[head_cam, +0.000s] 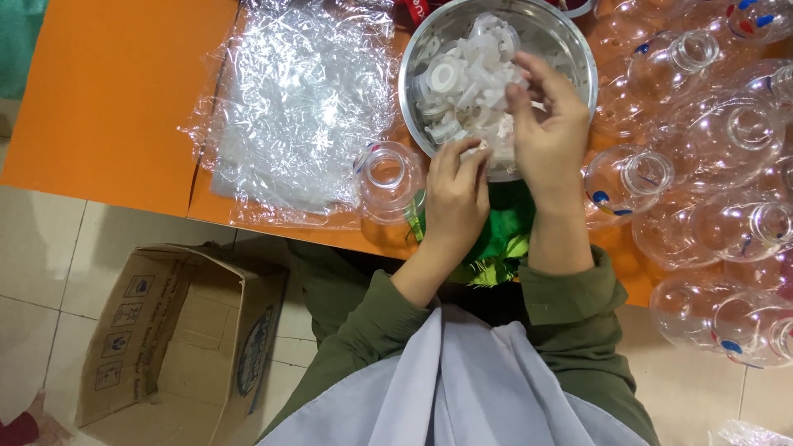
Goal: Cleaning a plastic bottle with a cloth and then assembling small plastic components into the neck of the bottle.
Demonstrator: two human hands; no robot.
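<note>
A steel bowl (557, 37) full of white plastic caps (462, 78) stands at the near edge of an orange table (116, 91). My right hand (549, 132) reaches over the bowl's near rim, its fingers pinching among the caps. My left hand (454, 198) rests just below the bowl, fingertips closed on a small white cap at the rim. A clear plastic jar (387, 177) lies open-mouthed right beside my left hand. Something green (505, 235) sits under my wrists.
Several clear plastic jars (710, 165) crowd the table's right side. A crumpled clear plastic sheet (297, 107) covers the table left of the bowl. An open cardboard box (178, 339) stands on the tiled floor at lower left.
</note>
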